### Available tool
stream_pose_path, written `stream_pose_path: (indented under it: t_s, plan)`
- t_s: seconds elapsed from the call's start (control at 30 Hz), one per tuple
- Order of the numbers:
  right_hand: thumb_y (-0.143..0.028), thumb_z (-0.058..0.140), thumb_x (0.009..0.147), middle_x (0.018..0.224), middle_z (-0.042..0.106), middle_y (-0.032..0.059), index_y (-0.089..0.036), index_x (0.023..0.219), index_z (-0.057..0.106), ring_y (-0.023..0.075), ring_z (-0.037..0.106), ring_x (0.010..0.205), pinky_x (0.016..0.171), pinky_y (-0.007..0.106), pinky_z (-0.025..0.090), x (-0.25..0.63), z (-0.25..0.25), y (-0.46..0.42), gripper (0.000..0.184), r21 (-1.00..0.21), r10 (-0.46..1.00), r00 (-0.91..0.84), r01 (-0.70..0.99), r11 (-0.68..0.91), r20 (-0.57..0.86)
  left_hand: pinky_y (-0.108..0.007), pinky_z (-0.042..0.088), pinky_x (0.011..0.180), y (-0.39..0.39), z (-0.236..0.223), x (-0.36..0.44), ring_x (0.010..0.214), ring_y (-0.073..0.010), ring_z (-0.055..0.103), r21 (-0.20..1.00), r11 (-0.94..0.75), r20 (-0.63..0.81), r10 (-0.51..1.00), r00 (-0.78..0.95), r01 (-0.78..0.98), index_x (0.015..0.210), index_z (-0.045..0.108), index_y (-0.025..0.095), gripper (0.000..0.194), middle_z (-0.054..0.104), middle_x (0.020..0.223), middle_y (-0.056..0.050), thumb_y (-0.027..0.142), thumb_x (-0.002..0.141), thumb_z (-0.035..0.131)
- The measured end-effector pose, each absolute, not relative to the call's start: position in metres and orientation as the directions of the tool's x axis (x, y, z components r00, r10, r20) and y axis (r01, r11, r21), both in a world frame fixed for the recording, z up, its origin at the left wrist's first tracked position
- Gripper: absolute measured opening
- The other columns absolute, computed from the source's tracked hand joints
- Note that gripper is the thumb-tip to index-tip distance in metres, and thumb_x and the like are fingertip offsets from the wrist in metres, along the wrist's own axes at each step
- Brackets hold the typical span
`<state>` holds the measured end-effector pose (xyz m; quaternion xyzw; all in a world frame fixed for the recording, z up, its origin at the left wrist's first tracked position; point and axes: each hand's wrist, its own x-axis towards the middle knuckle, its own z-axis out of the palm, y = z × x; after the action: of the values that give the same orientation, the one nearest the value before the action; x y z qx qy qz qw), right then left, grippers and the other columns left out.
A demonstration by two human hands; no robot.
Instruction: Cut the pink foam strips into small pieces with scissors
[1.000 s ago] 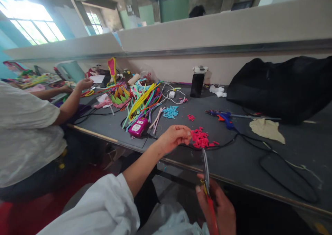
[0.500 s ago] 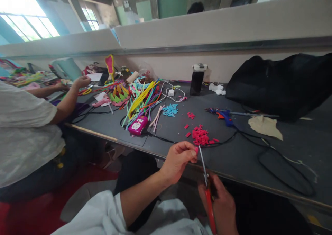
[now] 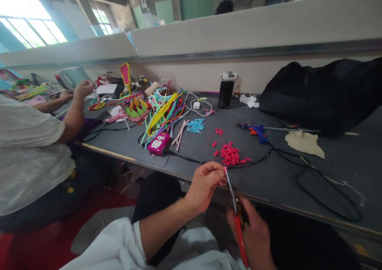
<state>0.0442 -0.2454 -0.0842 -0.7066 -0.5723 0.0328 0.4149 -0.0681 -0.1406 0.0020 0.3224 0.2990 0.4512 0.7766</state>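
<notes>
My left hand [image 3: 205,184] is pinched shut at the table's front edge, holding a small pink piece against the blades of the scissors [image 3: 231,190]. My right hand [image 3: 253,236] grips the red scissor handles below the table edge, blades pointing up toward my left fingertips. Just beyond them on the dark table [image 3: 268,174] lies a pile of small pink cut pieces [image 3: 229,155], with a few strays nearby.
A blue glue gun [image 3: 256,131] and its black cord lie right of the pile. Coloured pipe cleaners [image 3: 162,113], a pink power strip [image 3: 158,142], light-blue bits [image 3: 195,125], a black bottle [image 3: 225,91] and a black bag [image 3: 322,95] are on the table. A co-worker's arm [image 3: 73,115] reaches in at left.
My left hand has pulled back from the pink pile to the table edge and met the scissor blades. The co-worker's hand rose slightly.
</notes>
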Motion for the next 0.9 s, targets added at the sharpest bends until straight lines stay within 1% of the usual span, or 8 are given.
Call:
stream_pose_path:
  t_s: [0.1, 0.2, 0.4, 0.53, 0.63, 0.7, 0.8, 0.9]
  plan:
    - [-0.039, 0.053, 0.084, 0.098, 0.076, 0.0081, -0.015, 0.11, 0.066, 0.0202, 0.074, 0.082, 0.07, 0.025, 0.058, 0.045, -0.087, -0.246, 0.038, -0.624, 0.844, 0.325, 0.781, 0.014, 0.426, -0.022, 0.039, 0.058, -0.141, 0.002, -0.068, 0.054, -0.0076, 0.049, 0.776, 0.374, -0.171, 0.9, 0.402, -0.508, 0.069, 0.065, 0.014, 0.014, 0.059, 0.059, 0.002, 0.024, 0.066, 0.076]
    - [-0.038, 0.053, 0.084, 0.101, 0.075, 0.0073, -0.016, 0.112, 0.065, 0.0205, 0.074, 0.086, 0.073, 0.026, 0.058, 0.046, -0.088, -0.246, 0.039, -0.654, 0.853, 0.342, 0.756, 0.0, 0.395, -0.021, 0.038, 0.059, -0.142, 0.002, -0.068, 0.055, -0.0073, 0.049, 0.783, 0.359, -0.164, 0.907, 0.389, -0.508, 0.068, 0.065, 0.014, 0.015, 0.058, 0.06, 0.002, 0.024, 0.066, 0.076]
    - [-0.036, 0.055, 0.08, 0.099, 0.076, 0.0048, -0.019, 0.112, 0.068, 0.0205, 0.074, 0.084, 0.071, 0.026, 0.058, 0.045, -0.089, -0.246, 0.038, -0.714, 0.858, 0.37, 0.7, -0.005, 0.356, -0.022, 0.039, 0.06, -0.144, 0.003, -0.067, 0.055, -0.0077, 0.049, 0.785, 0.35, -0.168, 0.915, 0.368, -0.511, 0.068, 0.065, 0.015, 0.014, 0.059, 0.061, 0.001, 0.023, 0.066, 0.077]
    - [-0.035, 0.056, 0.08, 0.099, 0.076, 0.0037, -0.02, 0.111, 0.069, 0.0201, 0.074, 0.083, 0.07, 0.025, 0.059, 0.045, -0.09, -0.247, 0.037, -0.716, 0.868, 0.371, 0.698, -0.026, 0.33, -0.022, 0.039, 0.06, -0.146, 0.004, -0.066, 0.056, -0.0077, 0.049, 0.782, 0.362, -0.195, 0.915, 0.352, -0.507, 0.068, 0.066, 0.015, 0.014, 0.059, 0.062, 0.001, 0.023, 0.065, 0.077]
    - [-0.034, 0.056, 0.08, 0.099, 0.076, 0.0028, -0.021, 0.115, 0.068, 0.0193, 0.074, 0.081, 0.067, 0.023, 0.059, 0.047, -0.095, -0.249, 0.039, -0.699, 0.884, 0.347, 0.715, -0.033, 0.314, -0.022, 0.039, 0.06, -0.148, 0.002, -0.066, 0.057, -0.0081, 0.05, 0.789, 0.36, -0.204, 0.918, 0.341, -0.498, 0.07, 0.066, 0.015, 0.015, 0.06, 0.064, 0.0, 0.025, 0.065, 0.077]
    - [-0.033, 0.055, 0.081, 0.099, 0.076, 0.0033, -0.02, 0.116, 0.067, 0.0194, 0.074, 0.081, 0.067, 0.023, 0.059, 0.048, -0.098, -0.249, 0.039, -0.673, 0.887, 0.318, 0.74, -0.01, 0.336, -0.022, 0.039, 0.06, -0.151, 0.0, -0.065, 0.058, -0.0087, 0.05, 0.8, 0.348, -0.203, 0.923, 0.325, -0.489, 0.07, 0.066, 0.015, 0.016, 0.06, 0.065, 0.0, 0.026, 0.066, 0.076]
    - [-0.034, 0.054, 0.083, 0.098, 0.076, 0.0062, -0.016, 0.112, 0.068, 0.0198, 0.074, 0.08, 0.068, 0.024, 0.059, 0.046, -0.099, -0.249, 0.037, -0.623, 0.872, 0.265, 0.78, 0.057, 0.413, -0.022, 0.039, 0.061, -0.151, -0.004, -0.068, 0.058, -0.0088, 0.049, 0.815, 0.329, -0.191, 0.93, 0.315, -0.477, 0.07, 0.064, 0.015, 0.016, 0.059, 0.065, 0.0, 0.026, 0.067, 0.075]
    - [-0.033, 0.053, 0.085, 0.095, 0.077, 0.007, -0.014, 0.109, 0.069, 0.0189, 0.074, 0.077, 0.069, 0.024, 0.059, 0.043, -0.097, -0.248, 0.035, -0.605, 0.864, 0.233, 0.79, 0.098, 0.445, -0.023, 0.039, 0.062, -0.14, -0.002, -0.077, 0.059, -0.0092, 0.048, 0.845, 0.301, -0.14, 0.922, 0.36, -0.442, 0.07, 0.063, 0.015, 0.012, 0.057, 0.064, 0.0, 0.024, 0.07, 0.072]
